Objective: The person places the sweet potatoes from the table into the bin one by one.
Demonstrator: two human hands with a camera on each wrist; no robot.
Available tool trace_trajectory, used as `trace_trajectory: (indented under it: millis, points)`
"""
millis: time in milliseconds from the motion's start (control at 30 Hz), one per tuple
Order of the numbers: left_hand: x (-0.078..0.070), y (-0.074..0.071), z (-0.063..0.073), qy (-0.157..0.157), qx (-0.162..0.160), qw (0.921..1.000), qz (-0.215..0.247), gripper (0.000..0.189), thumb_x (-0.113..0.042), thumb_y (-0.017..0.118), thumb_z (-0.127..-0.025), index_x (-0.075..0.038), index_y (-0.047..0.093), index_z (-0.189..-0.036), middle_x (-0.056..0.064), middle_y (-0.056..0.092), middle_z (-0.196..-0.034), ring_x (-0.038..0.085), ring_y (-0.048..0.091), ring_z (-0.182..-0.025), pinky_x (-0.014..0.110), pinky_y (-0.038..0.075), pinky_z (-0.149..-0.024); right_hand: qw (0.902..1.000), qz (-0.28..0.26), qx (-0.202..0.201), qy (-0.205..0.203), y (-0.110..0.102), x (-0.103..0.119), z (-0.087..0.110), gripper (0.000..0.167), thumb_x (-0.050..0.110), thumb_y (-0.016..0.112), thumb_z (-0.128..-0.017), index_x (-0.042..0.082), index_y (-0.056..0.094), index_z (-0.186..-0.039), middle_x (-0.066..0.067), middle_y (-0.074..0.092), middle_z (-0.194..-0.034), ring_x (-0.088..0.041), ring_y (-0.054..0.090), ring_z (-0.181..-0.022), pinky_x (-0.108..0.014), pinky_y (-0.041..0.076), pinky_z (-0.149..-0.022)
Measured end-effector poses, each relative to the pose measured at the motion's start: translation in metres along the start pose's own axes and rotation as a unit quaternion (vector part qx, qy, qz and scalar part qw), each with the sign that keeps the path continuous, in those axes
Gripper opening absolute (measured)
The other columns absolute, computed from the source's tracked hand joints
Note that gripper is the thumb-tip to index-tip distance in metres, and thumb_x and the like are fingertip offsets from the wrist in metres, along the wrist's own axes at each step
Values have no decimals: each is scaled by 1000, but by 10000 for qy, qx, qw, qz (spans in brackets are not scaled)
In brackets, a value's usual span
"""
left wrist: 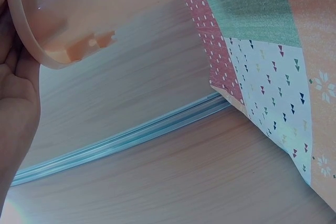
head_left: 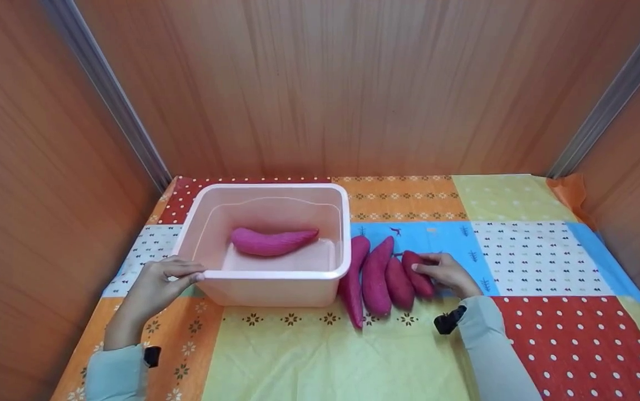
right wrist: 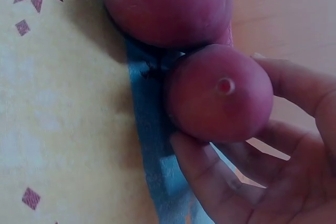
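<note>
Gripping R hand (head_left: 446,272): fingers curled round the rightmost sweet potato (head_left: 418,278), thumb & other fingers on opp. sides; right wrist view shows its round end, w/ small stub in the middle.
Sweet potato pos.: R end of a row, just beside its neighbour; cannot tell if it is lifted or rests on the cloth (head_left: 325,356).
Row: 3 more sweet potatoes (head_left: 377,282), side by side, btwn tub (head_left: 275,274) & R hand; the leftmost is very near the tub wall.
L hand (head_left: 152,285): fingers clamped on tub rim, at near L corner.
Tub: pale pink, open top, w/ 1 curved sweet potato (head_left: 271,243) lying inside, thin tip to R.
Worktop (head_left: 554,340): covered w/ patchwork cloth, incl. dots, flowers & plain parts.
Sleeves (head_left: 501,345): pale, small black device (head_left: 449,320) at each wrist.
Walls (head_left: 325,83): wood-grain, metal strips (head_left: 111,94) in corners.
</note>
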State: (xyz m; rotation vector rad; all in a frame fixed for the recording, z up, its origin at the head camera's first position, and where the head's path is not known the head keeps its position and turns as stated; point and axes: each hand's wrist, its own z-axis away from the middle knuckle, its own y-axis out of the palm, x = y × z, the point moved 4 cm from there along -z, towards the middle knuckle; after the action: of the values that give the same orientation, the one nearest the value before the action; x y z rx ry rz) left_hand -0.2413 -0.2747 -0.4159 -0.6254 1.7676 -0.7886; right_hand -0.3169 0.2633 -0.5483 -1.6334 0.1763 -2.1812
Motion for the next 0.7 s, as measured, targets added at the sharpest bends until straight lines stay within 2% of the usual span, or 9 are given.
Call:
trace_trajectory:
  millis: [367, 700]
  points:
    - [1, 2, 1, 87, -141, 9998, -58, 22, -12, 75, -82, -9, 76, -103, 9, 74, -102, 30, 66, -102, 50, 53, -89, 9996, -220, 86, 164, 2, 2, 3, 64, 29, 63, -93, -3, 40, -143, -22, 56, -130, -13, 65, -90, -30, 57, -77]
    - [-1, 1, 1, 11, -55, 10000, 9, 22, -14, 74, -84, -11, 76, -106, 9, 73, -106, 30, 65, -103, 45, 56, -86, 9990, -349, -17, 263, 2, 3, 9, 66, 28, 64, -93, -4, 38, -144, -26, 54, -132, -15, 67, -90, -33, 58, -80]
